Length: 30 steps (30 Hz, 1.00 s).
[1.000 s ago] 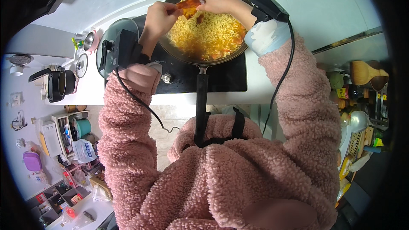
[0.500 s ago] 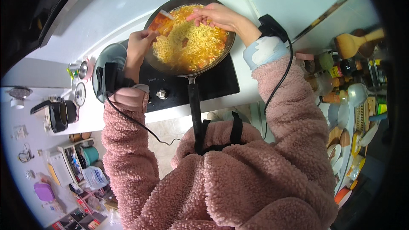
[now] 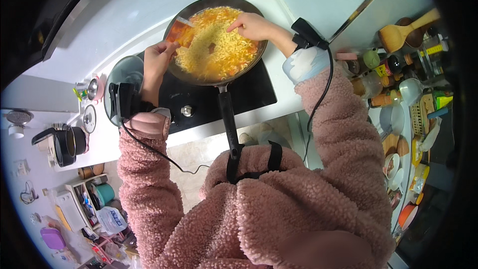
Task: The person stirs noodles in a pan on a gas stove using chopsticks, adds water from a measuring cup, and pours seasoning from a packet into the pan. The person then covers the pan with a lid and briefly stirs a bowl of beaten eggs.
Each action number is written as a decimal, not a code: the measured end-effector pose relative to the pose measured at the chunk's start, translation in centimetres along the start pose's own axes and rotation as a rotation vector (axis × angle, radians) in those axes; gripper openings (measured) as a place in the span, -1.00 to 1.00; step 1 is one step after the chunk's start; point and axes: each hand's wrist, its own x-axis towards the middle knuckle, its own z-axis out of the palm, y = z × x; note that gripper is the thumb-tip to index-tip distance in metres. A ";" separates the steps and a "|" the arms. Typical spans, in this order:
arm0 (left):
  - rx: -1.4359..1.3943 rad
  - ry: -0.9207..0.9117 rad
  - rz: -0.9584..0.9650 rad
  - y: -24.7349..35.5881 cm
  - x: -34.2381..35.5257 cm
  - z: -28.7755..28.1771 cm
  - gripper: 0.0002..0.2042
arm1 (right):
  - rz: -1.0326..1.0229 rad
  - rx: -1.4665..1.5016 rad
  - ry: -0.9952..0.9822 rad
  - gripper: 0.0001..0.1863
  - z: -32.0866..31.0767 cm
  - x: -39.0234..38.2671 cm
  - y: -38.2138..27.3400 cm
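Note:
My left hand [image 3: 160,59] pinches a small red-and-orange seasoning sachet [image 3: 179,31] by its lower corner, over the left side of the frying pan. The packet has a pale strip along its top edge. My right hand [image 3: 251,26] hovers over the pan's upper right, fingers curled together and pointing down at the noodles; whether anything is between the fingertips I cannot make out. Wavy yellow noodles [image 3: 219,45] lie in orange broth with reddish bits. The dark frying pan [image 3: 199,4] stands on a black hob [image 3: 254,92], its long black handle [image 3: 226,114] pointing toward me.
A glass lid [image 3: 124,67] leans beside the hob, behind my left wrist. Farther left on the white counter stand a black pot [image 3: 64,142] and a small lid [image 3: 89,118]. At right, bottles, jars and a wooden spatula [image 3: 396,37] crowd a shelf. A metal knob [image 3: 187,111] sits on the hob.
My right hand has turned over and its fingers have curled in, from loosely spread to closed. The sachet stays in my left hand. The whole view has shifted slightly.

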 end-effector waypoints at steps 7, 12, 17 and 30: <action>0.005 0.054 0.006 -0.4 -1.9 -1.4 -0.81 | 0.117 -0.324 0.145 -0.54 1.3 1.6 -1.2; -0.031 0.074 -0.050 -0.6 -2.4 -2.7 -0.78 | 0.189 0.772 -0.101 -0.58 -1.7 2.8 -1.5; 0.033 0.032 -0.014 -0.8 -2.7 -2.3 -0.78 | 0.208 -0.613 -0.093 -0.63 1.2 2.0 -2.0; -0.139 -0.031 0.012 -1.1 2.0 -2.6 -0.87 | 0.187 1.853 0.450 -0.49 0.7 -21.6 -0.3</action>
